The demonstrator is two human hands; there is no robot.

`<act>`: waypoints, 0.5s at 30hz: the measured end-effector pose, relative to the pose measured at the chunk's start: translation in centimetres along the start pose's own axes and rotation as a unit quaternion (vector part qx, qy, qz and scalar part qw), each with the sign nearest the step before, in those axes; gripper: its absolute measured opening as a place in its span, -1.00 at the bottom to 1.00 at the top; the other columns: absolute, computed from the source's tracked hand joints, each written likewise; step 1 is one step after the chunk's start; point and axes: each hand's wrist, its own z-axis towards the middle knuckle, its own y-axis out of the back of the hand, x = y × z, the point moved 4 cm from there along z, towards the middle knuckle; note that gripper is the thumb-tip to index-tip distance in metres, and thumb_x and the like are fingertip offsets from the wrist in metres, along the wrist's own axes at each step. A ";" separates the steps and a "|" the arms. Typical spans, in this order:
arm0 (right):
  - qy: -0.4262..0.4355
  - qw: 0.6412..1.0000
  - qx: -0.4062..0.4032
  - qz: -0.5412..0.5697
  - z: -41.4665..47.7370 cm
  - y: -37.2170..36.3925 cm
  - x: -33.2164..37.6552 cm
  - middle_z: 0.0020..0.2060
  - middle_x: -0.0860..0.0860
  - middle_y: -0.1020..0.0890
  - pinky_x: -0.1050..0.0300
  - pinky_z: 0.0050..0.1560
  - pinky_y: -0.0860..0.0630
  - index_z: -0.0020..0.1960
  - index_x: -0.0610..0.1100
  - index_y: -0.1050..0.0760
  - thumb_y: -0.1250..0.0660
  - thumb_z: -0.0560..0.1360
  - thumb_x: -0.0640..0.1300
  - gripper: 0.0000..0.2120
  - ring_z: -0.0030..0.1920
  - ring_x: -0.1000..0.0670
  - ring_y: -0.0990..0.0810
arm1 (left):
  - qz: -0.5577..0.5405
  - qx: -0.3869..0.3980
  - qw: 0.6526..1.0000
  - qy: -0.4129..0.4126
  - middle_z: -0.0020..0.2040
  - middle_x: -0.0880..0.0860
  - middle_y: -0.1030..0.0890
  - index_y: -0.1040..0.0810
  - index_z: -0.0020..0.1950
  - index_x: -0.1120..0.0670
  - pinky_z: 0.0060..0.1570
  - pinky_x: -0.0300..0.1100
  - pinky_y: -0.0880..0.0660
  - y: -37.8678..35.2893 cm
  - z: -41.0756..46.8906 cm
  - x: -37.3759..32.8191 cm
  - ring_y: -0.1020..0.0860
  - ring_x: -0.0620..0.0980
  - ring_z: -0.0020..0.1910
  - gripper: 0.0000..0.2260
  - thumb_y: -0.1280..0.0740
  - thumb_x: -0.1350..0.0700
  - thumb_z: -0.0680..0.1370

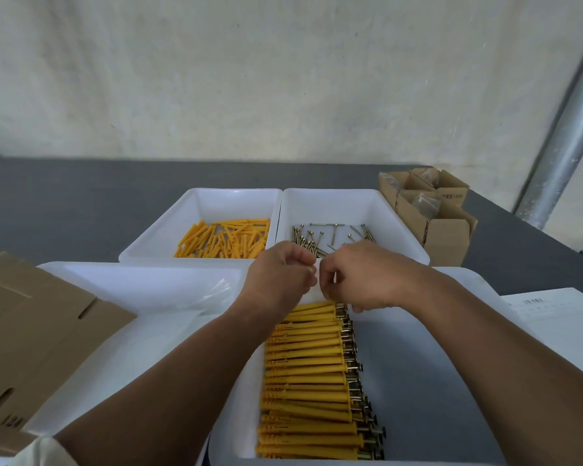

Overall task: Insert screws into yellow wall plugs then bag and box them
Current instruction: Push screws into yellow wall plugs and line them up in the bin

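Nearest the person, a white tray (435, 381) holds a long, neat row of assembled plugs (307, 375), each yellow sleeve with a screw head showing at its right end. That part of the job looks well advanced. To the left, a second tray (132, 274) holds clear bags (212, 292), none visibly filled, and beside it lies flat cardboard (31, 331), not folded into boxes. Bagging and boxing of this batch seem not yet begun.

Just past the row, the left grip (283, 274) and right grip (360, 275) meet fingertip to fingertip, fingers curled inward. What they pinch, if anything, is hidden, so their hold cannot be told; a plug and screw being joined is the likely guess.

Farther on the grey surface (64, 210), loose yellow wall plugs (223, 242) and loose screws (330, 237) lie in two trays, so many pairs are left to do. Small boxes (431, 210) stand at the far right.
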 end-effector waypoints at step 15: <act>-0.177 0.983 -0.051 -0.012 7.8 -1.3 -6.9 -0.03 0.02 -0.56 0.01 -0.04 -0.47 0.01 -0.04 -0.46 -0.05 0.59 0.10 -0.71 0.02 -0.07 -0.54 | -0.014 -0.025 1.000 -0.009 -0.28 -0.06 -0.64 -0.61 -0.15 -0.03 0.00 0.01 -0.63 0.1 0.0 0.2 -0.66 -0.06 -0.14 -0.81 -0.36 0.27 0.51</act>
